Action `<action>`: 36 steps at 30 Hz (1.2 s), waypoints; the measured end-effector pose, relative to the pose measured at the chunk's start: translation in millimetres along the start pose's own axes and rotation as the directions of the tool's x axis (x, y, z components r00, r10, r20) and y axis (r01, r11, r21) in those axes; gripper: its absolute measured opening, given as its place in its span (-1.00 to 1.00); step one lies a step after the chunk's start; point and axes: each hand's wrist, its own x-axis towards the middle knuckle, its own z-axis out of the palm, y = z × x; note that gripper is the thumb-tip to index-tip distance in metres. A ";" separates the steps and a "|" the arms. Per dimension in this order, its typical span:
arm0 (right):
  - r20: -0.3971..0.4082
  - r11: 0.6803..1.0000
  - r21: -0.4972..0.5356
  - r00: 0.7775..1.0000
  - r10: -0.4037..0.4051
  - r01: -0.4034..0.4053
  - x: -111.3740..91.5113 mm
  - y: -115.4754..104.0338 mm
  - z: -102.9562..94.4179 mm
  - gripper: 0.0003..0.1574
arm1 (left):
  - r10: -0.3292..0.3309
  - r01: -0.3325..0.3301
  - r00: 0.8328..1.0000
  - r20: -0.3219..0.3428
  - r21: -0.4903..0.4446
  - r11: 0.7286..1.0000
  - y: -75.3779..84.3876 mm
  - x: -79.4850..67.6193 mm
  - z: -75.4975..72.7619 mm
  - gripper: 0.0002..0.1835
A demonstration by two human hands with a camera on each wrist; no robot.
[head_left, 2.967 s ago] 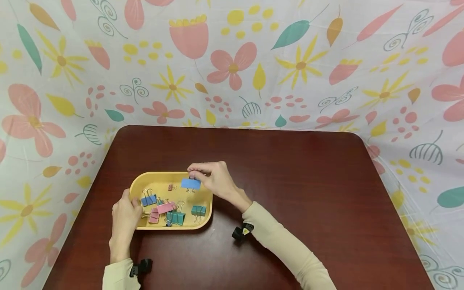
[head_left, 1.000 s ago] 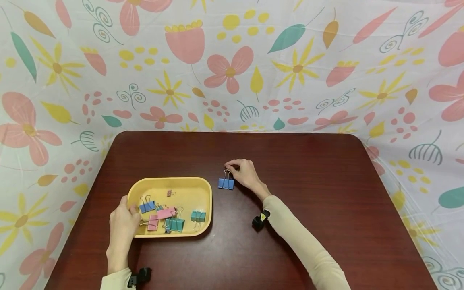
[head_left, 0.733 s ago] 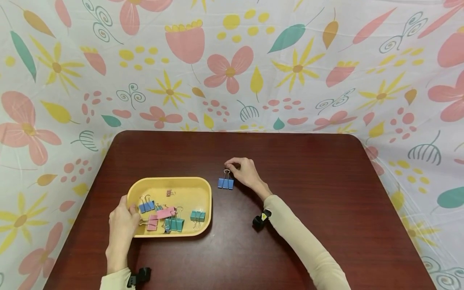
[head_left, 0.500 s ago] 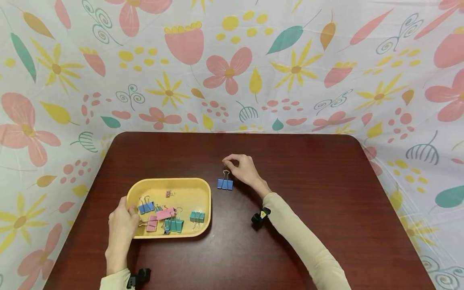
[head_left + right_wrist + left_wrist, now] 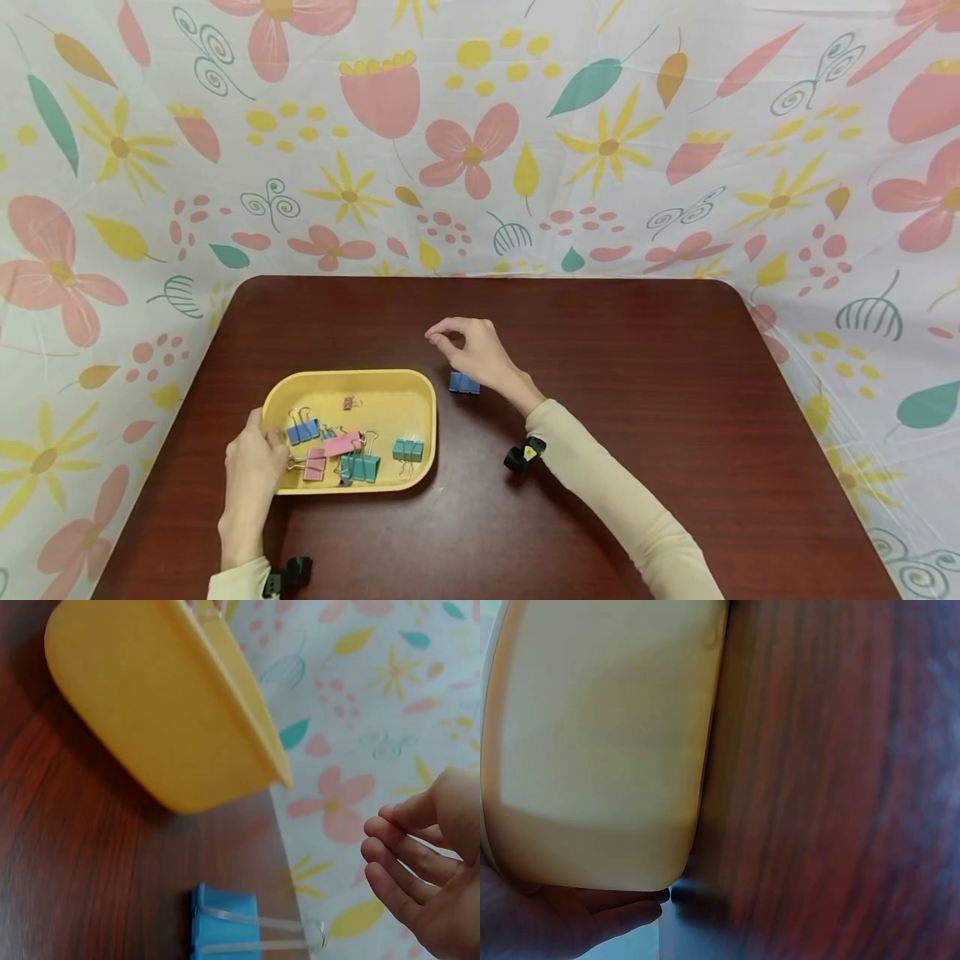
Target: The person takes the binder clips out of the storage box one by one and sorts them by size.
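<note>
My left hand [image 5: 255,462] grips the left end of a yellow plastic tray [image 5: 428,392], thumb over the rim and fingers against the outer wall. Inside lie several binder clips: a blue one [image 5: 303,431], a pink one [image 5: 342,442], a teal one [image 5: 408,450] and others, plus a tiny reddish one [image 5: 348,402]. A larger blue binder clip [image 5: 225,924] rests on the table just right of the tray, its wire handles pointing away. Above it hovers my right hand [image 5: 480,354], holding nothing, fingers loosely curled; it hides the clip's handles in the head view.
The dark red-brown wooden table [image 5: 637,375] extends far to the right. Behind it and along the sides hangs a white cloth [image 5: 637,208] printed with flowers and leaves. The tray's raised walls [image 5: 150,712] stand close to the blue clip.
My right hand lifted the blue binder clip out of the tray, set it on the table and let go. It has since moved leftward, toward the tray. The left hand keeps its grip.
</note>
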 end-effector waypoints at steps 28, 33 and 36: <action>0.283 0.983 0.025 0.942 -0.180 0.181 -15.9 -52.4 72.8 -0.76 | 0.012 -0.011 1.000 -0.024 0.011 1.000 0.5 -0.9 -0.1 -0.58; 0.377 0.982 0.012 0.908 -0.181 0.190 -24.0 -55.8 87.3 -0.72 | 0.009 -0.009 1.000 -0.017 0.012 1.000 0.2 -0.6 0.5 -0.59; 0.445 0.977 -0.049 0.880 -0.165 0.208 -27.5 -58.1 92.7 -0.67 | 0.010 -0.010 1.000 -0.019 0.015 1.000 0.3 -0.7 1.1 -0.59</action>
